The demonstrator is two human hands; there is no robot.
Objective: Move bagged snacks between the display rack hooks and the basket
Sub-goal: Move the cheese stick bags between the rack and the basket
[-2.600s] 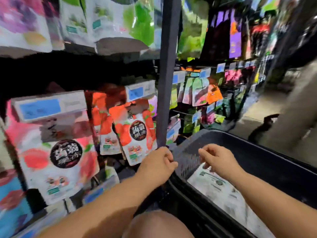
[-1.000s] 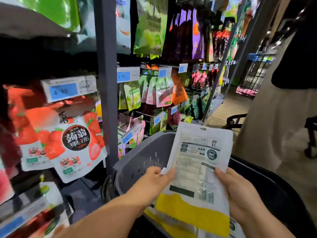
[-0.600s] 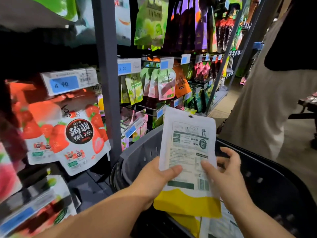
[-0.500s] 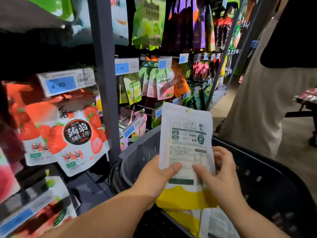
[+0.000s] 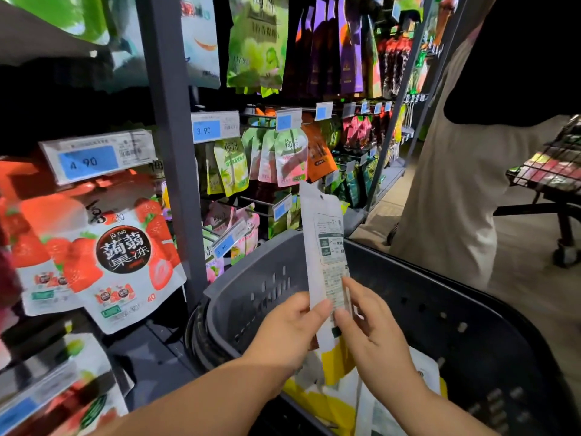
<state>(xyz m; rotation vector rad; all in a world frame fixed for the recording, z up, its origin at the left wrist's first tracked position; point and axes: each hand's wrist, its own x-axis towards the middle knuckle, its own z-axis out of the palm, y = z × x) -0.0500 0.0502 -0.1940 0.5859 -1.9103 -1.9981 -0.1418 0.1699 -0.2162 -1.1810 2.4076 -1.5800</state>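
Left grip (image 5: 283,335) and right grip (image 5: 374,338) both pinch the lower part of one snack bag (image 5: 327,247). It is held upright and nearly edge-on above the basket (image 5: 261,294), hang hole at the top. It looks lifted out but not yet hung, and more bags (image 5: 314,401) lie in the basket, so most of the work seems left. The rack post (image 5: 169,152) stands just beside the basket rim, tagged hooks (image 5: 251,201) jut toward the bag, and a bystander (image 5: 456,199) crowds the right side

A white snack bag (image 5: 327,247) with a yellow bottom stands upright, nearly edge-on, above the dark basket (image 5: 251,297), where more bags (image 5: 380,413) lie.
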